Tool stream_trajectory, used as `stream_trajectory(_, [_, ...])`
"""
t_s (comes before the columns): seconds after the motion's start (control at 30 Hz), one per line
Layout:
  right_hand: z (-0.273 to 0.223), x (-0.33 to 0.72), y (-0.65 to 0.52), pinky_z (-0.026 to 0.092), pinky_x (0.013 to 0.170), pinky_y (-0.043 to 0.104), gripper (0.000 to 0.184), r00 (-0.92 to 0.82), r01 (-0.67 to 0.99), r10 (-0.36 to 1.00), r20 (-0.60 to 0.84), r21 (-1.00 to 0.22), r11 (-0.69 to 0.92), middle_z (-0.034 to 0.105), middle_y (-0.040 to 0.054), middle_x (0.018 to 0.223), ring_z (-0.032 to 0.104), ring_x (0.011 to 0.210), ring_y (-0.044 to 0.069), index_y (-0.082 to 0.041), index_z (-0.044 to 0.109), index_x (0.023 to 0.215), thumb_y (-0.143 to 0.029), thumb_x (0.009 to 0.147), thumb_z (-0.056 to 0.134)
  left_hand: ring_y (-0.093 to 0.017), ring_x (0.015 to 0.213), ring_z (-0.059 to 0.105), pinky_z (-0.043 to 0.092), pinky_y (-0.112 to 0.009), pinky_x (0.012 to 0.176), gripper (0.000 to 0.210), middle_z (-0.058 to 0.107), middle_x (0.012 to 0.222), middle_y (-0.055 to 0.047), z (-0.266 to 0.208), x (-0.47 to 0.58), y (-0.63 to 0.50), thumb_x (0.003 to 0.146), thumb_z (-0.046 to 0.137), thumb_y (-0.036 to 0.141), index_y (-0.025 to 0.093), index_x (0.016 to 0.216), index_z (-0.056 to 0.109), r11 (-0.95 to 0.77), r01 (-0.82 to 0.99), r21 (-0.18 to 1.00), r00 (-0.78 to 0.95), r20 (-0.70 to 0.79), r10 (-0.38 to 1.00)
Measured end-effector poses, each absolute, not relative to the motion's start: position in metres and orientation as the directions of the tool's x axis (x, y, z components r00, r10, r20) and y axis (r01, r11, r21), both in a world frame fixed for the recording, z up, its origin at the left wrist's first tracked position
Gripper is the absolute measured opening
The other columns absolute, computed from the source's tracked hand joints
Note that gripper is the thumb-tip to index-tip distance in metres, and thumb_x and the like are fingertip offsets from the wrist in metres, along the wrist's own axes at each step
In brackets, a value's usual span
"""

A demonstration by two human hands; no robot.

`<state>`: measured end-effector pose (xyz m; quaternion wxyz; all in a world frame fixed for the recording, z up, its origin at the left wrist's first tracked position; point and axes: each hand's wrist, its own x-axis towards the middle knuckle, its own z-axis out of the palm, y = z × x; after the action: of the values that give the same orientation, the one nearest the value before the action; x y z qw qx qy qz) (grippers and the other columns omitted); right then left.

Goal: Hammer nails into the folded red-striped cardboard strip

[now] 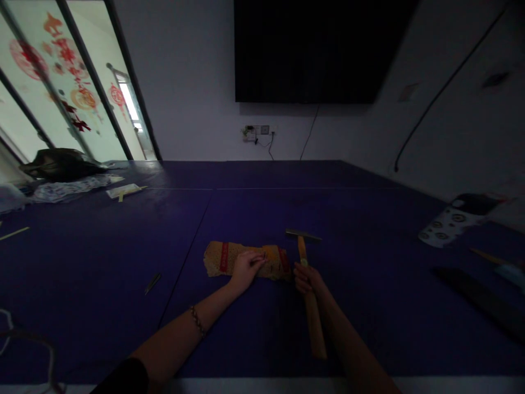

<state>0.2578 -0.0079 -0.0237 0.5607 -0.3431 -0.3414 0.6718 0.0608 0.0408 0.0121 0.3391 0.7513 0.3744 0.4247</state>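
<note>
A hammer point(314, 317) with a narrow metal head and a pale wooden handle is in my right hand point(307, 278). My fingers wrap the handle partway up, and the head points away from me, just right of a mottled tan slab point(214, 260). This ragged-edged slab lies flat, with red bands and an orange patch on it. My left hand point(246, 268) rests over its middle, thumb and fingers pinched together. A tiny dark thing shows at those fingertips, too small to name. A bead bracelet circles my left wrist.
A small pointed tool point(153, 283) lies left on the purple tabletop point(250, 210). Far left are a black bag point(63, 164) and a white packet point(123, 190). At right stand a patterned pouch point(449, 224) and a long dark object point(478, 298). A white cord point(51, 358) loops near left.
</note>
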Motion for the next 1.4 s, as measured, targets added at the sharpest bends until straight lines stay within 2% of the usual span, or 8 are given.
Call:
stream_trajectory(0.13, [-0.0219,0.2596,-0.0089,0.026,0.021,0.017,0.053,-0.136,-0.511,0.985,-0.106,-0.844,-0.161,0.024,-0.0129,0.032,0.015,0.022,0.000,-0.021,0.029,0.039,-0.047,0.055,0.071,-0.021,0.087,0.062,0.036,-0.041,0.089,0.006,0.070,0.084,-0.004,0.0130,0.0586,0.0351,0.072,0.062,0.025,0.021,0.073,0.066,-0.540,0.436,0.720,0.364,0.408,0.837])
stream_trajectory(0.47, [-0.0189,0.2622,-0.0130,0.027,0.023,0.017,0.053,-0.164,-0.506,0.977,-0.139,-0.838,-0.204,0.023,-0.0131,0.033,0.014,0.023,0.000,-0.021,0.028,0.040,-0.047,0.057,0.070,-0.017,0.093,0.060,0.020,-0.044,0.101,0.005,0.070,0.085,0.000,0.0093,0.0612,0.0300,0.070,0.064,0.018,0.021,0.073,0.063,-0.519,0.456,0.723,0.464,0.304,0.832])
stream_trajectory(0.63, [-0.0182,0.2636,-0.0144,0.028,0.024,0.016,0.050,-0.174,-0.510,0.975,-0.141,-0.834,-0.212,0.025,-0.0127,0.034,0.014,0.024,0.001,-0.021,0.029,0.042,-0.045,0.061,0.069,-0.018,0.094,0.059,0.026,-0.043,0.098,0.005,0.069,0.087,-0.002,0.0098,0.0598,0.0318,0.068,0.066,0.019,0.021,0.072,0.064,-0.542,0.451,0.709,0.461,0.335,0.822])
stream_trajectory(0.8, [-0.0192,0.2645,-0.0135,0.027,0.023,0.016,0.052,-0.191,-0.509,0.973,-0.132,-0.834,-0.213,0.022,-0.0129,0.034,0.013,0.024,0.001,-0.021,0.027,0.042,-0.045,0.061,0.069,-0.019,0.086,0.059,0.034,-0.040,0.092,0.006,0.068,0.083,-0.003,0.0095,0.0587,0.0332,0.066,0.068,0.019,0.020,0.070,0.065,-0.557,0.449,0.699,0.448,0.363,0.817])
stream_trajectory(1.2, [-0.0197,0.2651,-0.0132,0.026,0.023,0.015,0.052,-0.201,-0.508,0.971,-0.127,-0.834,-0.215,0.022,-0.0134,0.034,0.010,0.025,0.000,-0.020,0.028,0.042,-0.046,0.058,0.070,-0.018,0.084,0.059,0.030,-0.040,0.095,0.003,0.068,0.082,-0.002,0.0103,0.0602,0.0331,0.067,0.067,0.020,0.020,0.069,0.065,-0.529,0.465,0.710,0.451,0.323,0.832])
stream_trajectory(1.4, [-0.0190,0.2669,-0.0136,0.027,0.024,0.016,0.051,-0.223,-0.508,0.967,-0.123,-0.832,-0.222,0.023,-0.0126,0.035,0.012,0.024,0.000,-0.021,0.028,0.043,-0.044,0.062,0.068,-0.017,0.083,0.059,0.029,-0.040,0.095,0.001,0.068,0.084,-0.001,0.0106,0.0604,0.0325,0.070,0.065,0.021,0.021,0.070,0.066,-0.535,0.454,0.712,0.452,0.334,0.827])
